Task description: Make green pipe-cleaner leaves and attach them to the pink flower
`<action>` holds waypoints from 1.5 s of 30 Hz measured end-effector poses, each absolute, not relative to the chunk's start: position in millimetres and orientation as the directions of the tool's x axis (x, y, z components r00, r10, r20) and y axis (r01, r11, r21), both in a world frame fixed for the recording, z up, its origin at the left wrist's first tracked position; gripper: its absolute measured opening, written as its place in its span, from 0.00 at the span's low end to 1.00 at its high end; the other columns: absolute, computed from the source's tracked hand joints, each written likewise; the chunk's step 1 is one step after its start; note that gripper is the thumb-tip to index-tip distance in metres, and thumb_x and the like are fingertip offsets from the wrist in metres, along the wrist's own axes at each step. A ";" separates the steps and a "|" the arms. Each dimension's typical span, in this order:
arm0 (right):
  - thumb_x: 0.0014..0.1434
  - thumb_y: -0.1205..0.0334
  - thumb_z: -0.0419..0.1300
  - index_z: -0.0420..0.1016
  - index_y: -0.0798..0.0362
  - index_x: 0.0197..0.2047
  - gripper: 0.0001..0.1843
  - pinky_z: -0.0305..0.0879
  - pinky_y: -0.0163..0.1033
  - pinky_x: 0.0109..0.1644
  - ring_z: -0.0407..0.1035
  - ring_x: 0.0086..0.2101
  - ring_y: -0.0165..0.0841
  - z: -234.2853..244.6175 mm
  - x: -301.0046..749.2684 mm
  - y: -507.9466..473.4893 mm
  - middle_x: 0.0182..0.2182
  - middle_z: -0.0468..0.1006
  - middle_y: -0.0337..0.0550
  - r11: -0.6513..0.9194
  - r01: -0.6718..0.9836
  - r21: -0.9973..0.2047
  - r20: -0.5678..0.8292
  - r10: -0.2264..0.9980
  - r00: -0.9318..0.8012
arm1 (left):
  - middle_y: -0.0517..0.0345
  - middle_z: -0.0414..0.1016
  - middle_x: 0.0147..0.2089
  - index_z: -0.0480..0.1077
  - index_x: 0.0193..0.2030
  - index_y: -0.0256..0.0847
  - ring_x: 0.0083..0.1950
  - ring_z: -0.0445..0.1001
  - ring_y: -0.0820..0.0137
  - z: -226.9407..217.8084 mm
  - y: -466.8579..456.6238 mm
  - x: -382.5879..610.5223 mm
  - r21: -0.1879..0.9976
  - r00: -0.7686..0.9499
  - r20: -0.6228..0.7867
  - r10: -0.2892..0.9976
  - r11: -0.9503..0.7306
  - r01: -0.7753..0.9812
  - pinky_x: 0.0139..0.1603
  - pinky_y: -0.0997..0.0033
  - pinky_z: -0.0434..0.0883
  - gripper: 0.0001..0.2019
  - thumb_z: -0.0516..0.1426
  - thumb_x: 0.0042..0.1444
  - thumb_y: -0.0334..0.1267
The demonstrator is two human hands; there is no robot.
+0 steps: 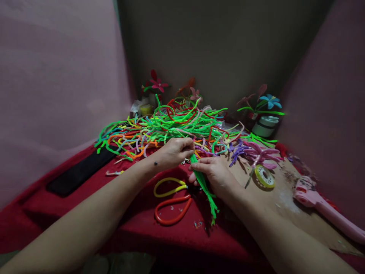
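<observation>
A bundle of bright green pipe cleaners [200,179] runs slantwise between my hands, its frayed lower end hanging toward the table's front. My left hand [179,152] is closed in a pinch around the bundle's upper end. Lower down, my right hand [212,171] grips the same bundle between thumb and fingers. Just beneath lie scissors [173,210] with one red and one yellow handle; their blades are mostly hidden behind my right hand and the bundle. Behind my hands rises a large tangled heap of pipe cleaners [182,123], mostly green, with red, orange, yellow and purple ones.
On the red cloth [137,224], a flat black object [82,171] lies left. To the right are purple and pink pipe-cleaner pieces [259,154], a yellow tape spool [264,176] and a pink tool [322,205] on brown board. Pipe-cleaner flowers [270,101] stand at the back.
</observation>
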State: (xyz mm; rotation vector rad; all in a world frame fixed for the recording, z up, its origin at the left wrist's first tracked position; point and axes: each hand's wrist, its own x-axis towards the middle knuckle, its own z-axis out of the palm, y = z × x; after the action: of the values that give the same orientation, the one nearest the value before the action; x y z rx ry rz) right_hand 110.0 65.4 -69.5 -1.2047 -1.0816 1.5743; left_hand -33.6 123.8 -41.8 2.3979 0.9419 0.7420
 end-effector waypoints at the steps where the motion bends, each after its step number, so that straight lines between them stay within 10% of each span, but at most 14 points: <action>1: 0.45 0.65 0.59 0.69 0.58 0.19 0.08 0.57 0.30 0.16 0.62 0.13 0.25 -70.4 109.8 65.7 0.14 0.75 0.43 -0.255 -0.105 -0.961 -0.236 0.957 -0.168 | 0.64 0.62 0.24 0.65 0.28 0.36 0.26 0.59 0.77 -40.7 122.9 -33.1 0.572 0.623 0.304 0.720 -0.662 0.485 0.28 0.78 0.59 0.05 0.50 0.51 0.32; 15: 0.45 0.64 0.59 0.71 0.58 0.21 0.06 0.57 0.30 0.15 0.63 0.13 0.26 -68.4 112.4 65.6 0.14 0.75 0.44 -0.229 -0.164 -0.960 -0.203 0.966 -0.161 | 0.64 0.63 0.18 0.69 0.29 0.35 0.17 0.57 0.79 -38.3 122.5 -32.2 0.962 0.591 0.056 0.805 -0.201 0.183 0.19 0.78 0.54 0.10 0.56 0.48 0.42; 27: 0.47 0.65 0.58 0.71 0.60 0.24 0.06 0.60 0.30 0.19 0.65 0.14 0.26 -70.1 109.4 63.7 0.16 0.76 0.45 -0.293 -0.233 -0.927 -0.229 0.936 -0.268 | 0.67 0.59 0.13 0.66 0.22 0.35 0.14 0.54 0.83 -30.8 120.9 -28.9 0.955 0.251 0.137 0.958 -0.195 0.222 0.15 0.81 0.50 0.09 0.58 0.46 0.38; 36: 0.48 0.65 0.58 0.71 0.59 0.23 0.07 0.59 0.29 0.17 0.64 0.13 0.26 -67.8 111.2 64.4 0.14 0.75 0.44 -0.247 -0.222 -0.943 -0.203 0.957 -0.206 | 0.69 0.57 0.16 0.62 0.24 0.37 0.15 0.53 0.84 -43.9 124.3 -29.3 0.986 0.517 -0.097 0.851 0.154 -0.069 0.16 0.81 0.51 0.14 0.63 0.42 0.41; 45: 0.48 0.65 0.58 0.72 0.60 0.26 0.06 0.62 0.31 0.20 0.66 0.15 0.27 -71.4 110.7 65.2 0.18 0.77 0.45 -0.258 -0.245 -0.934 -0.199 0.950 -0.241 | 0.68 0.58 0.13 0.56 0.18 0.38 0.13 0.53 0.83 -45.7 123.7 -25.1 0.999 0.350 -0.031 0.936 0.040 -0.017 0.14 0.81 0.49 0.18 0.63 0.41 0.40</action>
State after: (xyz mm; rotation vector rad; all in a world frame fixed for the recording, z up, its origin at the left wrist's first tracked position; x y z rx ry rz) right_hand 110.7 65.2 -71.4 -1.0521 -1.0270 1.6593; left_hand -25.1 123.7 -45.7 1.3140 0.9430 0.9288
